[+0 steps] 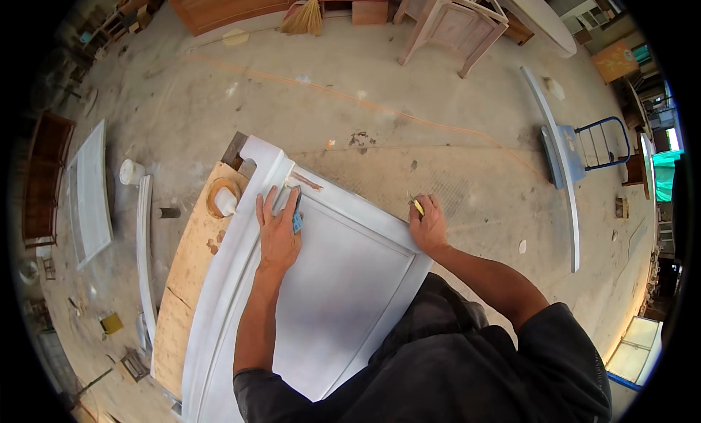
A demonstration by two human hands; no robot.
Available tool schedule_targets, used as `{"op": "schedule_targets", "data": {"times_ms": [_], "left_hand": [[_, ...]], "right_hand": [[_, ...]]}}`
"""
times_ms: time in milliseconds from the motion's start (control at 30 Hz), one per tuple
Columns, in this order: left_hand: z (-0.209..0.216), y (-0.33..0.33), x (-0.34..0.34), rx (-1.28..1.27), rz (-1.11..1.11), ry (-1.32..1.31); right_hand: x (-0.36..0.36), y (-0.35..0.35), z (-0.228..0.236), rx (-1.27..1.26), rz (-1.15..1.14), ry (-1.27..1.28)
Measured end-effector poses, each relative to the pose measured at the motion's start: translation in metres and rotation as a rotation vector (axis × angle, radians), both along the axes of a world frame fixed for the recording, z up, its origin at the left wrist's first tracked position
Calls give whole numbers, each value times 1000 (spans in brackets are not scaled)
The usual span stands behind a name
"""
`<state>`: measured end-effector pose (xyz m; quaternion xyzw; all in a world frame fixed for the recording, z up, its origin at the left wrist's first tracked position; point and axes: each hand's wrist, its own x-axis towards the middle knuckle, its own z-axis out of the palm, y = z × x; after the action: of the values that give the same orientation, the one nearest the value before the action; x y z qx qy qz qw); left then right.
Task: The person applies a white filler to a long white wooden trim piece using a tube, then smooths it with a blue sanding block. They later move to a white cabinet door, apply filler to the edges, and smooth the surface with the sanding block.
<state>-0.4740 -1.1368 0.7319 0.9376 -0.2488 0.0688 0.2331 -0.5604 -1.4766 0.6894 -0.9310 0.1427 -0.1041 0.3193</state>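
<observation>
A white-painted wooden panel [343, 277] with a raised moulded frame lies in front of me. My left hand [278, 237] is on its left part, fingers partly spread, with a small blue piece of sandpaper [297, 217] held along the index-finger side. Just beyond these fingertips, a brown scraped patch [305, 181] shows on the frame near the far corner. At the panel's right edge, my right hand [429, 226] is closed round a small yellow and dark tool [419, 208]. Most of that tool is hidden in the fingers, so its kind is unclear.
A plywood board [182, 306] lies under the panel's left side, bearing a round tan container [219, 193] with a white bottle [225, 202]. On the floor are a white bucket [131, 172], white strips, and a blue trolley [577, 156] at right. An orange cord [380, 107] crosses the floor beyond.
</observation>
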Motion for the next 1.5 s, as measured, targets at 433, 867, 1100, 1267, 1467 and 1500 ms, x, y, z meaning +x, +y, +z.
{"op": "schedule_targets", "data": {"times_ms": [433, 867, 1100, 1267, 1467, 1500], "left_hand": [[-15, -21, 22, 44, 119, -113], [-13, -66, -29, -34, 73, 20], [-13, -70, -34, -40, 62, 84], [-14, -46, -2, 52, 165, -62], [-10, -49, -6, 38, 173, -56], [-8, -49, 2, 33, 224, -70]], "right_hand": [[-1, 2, 4, -23, 28, -30], [-1, 3, 2, -6, 17, 10], [-1, 2, 3, -12, 10, 43], [-3, 2, 3, -9, 21, 22], [0, 0, 1, 11, 32, 21], [1, -1, 0, 13, 36, 24]]}}
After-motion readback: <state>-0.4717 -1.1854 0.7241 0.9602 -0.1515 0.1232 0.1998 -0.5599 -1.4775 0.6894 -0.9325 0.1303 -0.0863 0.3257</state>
